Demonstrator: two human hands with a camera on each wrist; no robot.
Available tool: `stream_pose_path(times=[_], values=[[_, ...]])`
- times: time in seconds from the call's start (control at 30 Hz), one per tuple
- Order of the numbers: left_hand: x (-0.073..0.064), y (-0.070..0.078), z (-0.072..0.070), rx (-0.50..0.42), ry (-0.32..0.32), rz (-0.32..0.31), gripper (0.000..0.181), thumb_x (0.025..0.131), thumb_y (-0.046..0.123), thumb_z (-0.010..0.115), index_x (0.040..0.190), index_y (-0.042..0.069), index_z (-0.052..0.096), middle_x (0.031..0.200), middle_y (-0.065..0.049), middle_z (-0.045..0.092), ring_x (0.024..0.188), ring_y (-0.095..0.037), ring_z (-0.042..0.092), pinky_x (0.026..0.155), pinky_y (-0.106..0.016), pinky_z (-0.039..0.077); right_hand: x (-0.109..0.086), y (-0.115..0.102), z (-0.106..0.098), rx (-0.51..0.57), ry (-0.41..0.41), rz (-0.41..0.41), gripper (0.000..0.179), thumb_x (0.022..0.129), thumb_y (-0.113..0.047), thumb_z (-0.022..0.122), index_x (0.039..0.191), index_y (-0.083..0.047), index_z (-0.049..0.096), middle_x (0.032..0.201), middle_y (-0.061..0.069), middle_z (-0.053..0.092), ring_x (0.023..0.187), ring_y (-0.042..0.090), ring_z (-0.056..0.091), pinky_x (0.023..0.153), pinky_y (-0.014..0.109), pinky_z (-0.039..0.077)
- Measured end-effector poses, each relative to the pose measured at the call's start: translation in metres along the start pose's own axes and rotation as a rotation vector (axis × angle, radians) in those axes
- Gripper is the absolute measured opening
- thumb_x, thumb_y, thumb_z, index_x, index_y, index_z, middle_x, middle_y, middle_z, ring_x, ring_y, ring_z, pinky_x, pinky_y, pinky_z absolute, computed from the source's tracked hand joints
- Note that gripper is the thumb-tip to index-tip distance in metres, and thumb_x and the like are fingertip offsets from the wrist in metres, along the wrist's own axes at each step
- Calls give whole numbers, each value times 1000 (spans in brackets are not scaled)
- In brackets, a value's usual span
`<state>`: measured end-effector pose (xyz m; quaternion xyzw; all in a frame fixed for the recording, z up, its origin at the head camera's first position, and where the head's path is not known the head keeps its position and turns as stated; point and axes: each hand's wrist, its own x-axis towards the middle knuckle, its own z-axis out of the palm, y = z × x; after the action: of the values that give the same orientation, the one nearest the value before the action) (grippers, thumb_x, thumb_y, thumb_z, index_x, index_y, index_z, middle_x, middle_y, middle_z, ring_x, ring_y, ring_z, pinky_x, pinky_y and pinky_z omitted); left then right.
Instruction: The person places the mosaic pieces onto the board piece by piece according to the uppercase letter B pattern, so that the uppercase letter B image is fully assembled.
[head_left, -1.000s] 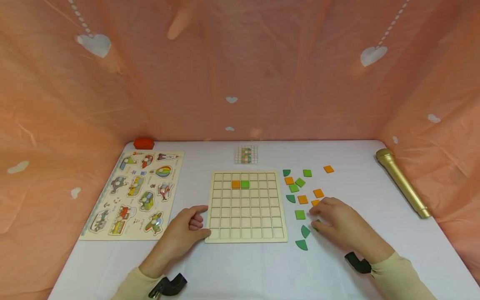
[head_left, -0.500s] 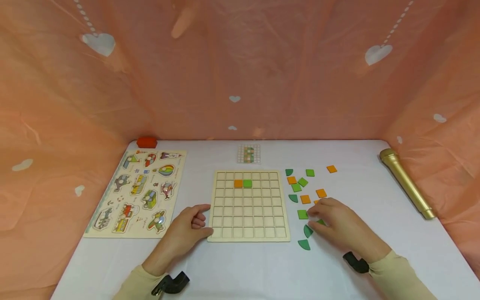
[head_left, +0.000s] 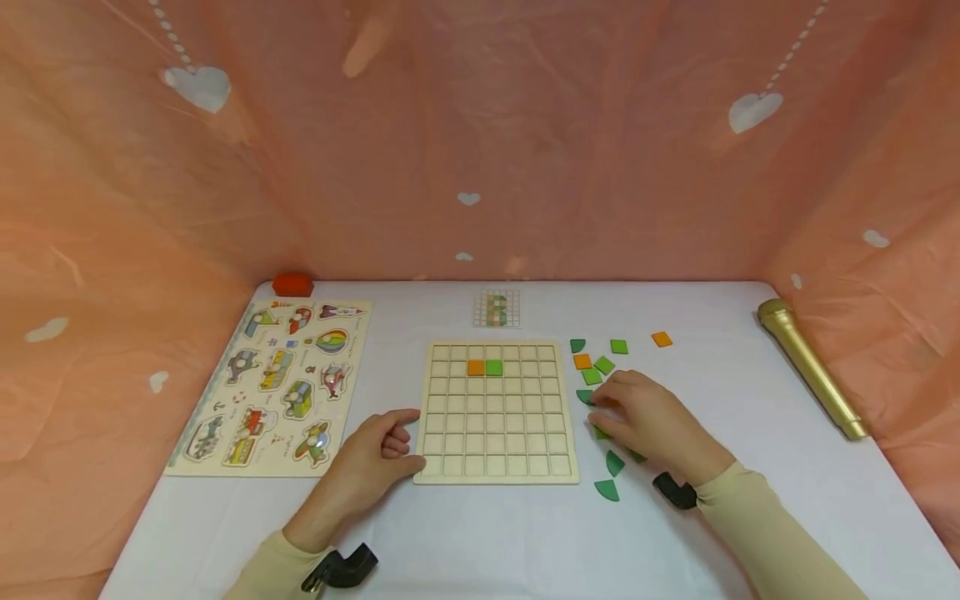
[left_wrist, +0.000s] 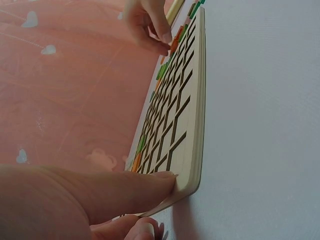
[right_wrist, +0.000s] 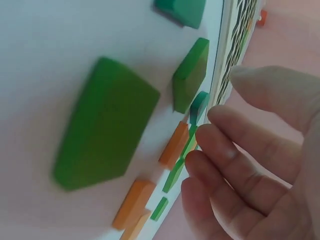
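My left hand (head_left: 372,458) holds the left edge of a wooden grid board (head_left: 495,425), the thumb over its near corner; in the left wrist view the thumb (left_wrist: 125,192) lies on top and curled fingers show below. An orange square tile (head_left: 476,367) and a green square tile (head_left: 493,367) sit side by side in the board's second row. Right of the board, my right hand (head_left: 648,417) hovers over loose tiles, thumb and fingers apart with nothing between them in the right wrist view. A green tile (right_wrist: 107,125) lies close below it. The hand hides some tiles in the head view.
Dark green quarter-circle tiles (head_left: 607,491) and several squares lie right of the board. Behind it is a small pattern card (head_left: 497,308). A vehicle puzzle board (head_left: 311,396) and red block (head_left: 292,285) are at left, a gold microphone (head_left: 810,367) at right.
My right hand has moved left and away from me, closer to the grid board, now over a green square and an orange tile. The left hand stays at the board's edge.
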<state>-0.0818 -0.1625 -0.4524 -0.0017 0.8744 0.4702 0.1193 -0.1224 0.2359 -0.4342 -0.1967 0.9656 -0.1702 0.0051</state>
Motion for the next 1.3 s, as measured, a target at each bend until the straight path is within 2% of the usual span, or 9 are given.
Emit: stream_pose_path(times=[0.17,0.33,0.6,0.83,0.97,1.13,1.3], values=[[0,0,2,3,3,3,65,83,6,90,142,3,66,110,-9,61,93,-14,60,78,-19,54,6,0,0,-35,-13,29,25,92,-26,86,110,-8,81,106,3,71,99,20,64,87,42,62],[1,-1,3,10,2,-19,63,84,5,89,142,5,66,109,-8,62,93,-13,60,80,-18,54,3,-2,-3,-12,-43,66,24,94,-25,84,111,-9,81,108,2,72,101,20,65,88,43,62],[0,0,1,6,-6,12,64,83,7,90,142,3,66,110,-8,62,93,-13,61,80,-19,54,-20,-4,-11,-40,-25,4,21,92,-24,85,109,-12,82,106,-2,71,103,17,65,92,44,61],[0,1,0,13,-1,-11,64,84,7,89,143,3,65,112,-9,62,95,-14,60,80,-19,53,-37,19,-24,-14,36,49,18,91,-20,85,108,-13,81,103,-4,71,97,18,66,89,47,60],[0,2,-1,12,0,-10,65,83,8,90,143,3,65,112,-9,62,95,-14,60,79,-19,53,-43,32,-29,13,51,85,16,92,-18,84,107,-13,81,105,-1,74,102,25,70,93,53,60],[0,2,0,10,-2,-8,65,83,7,90,143,2,65,111,-9,62,95,-14,60,79,-19,53,-43,38,-30,38,55,103,16,92,-18,84,108,-12,81,105,-1,74,103,26,70,94,54,60],[1,1,0,16,-4,0,65,83,7,90,143,2,65,111,-9,61,94,-14,59,79,-19,53,-29,33,-25,78,41,104,19,93,-19,84,111,-12,81,105,-2,74,103,24,69,96,53,60]])
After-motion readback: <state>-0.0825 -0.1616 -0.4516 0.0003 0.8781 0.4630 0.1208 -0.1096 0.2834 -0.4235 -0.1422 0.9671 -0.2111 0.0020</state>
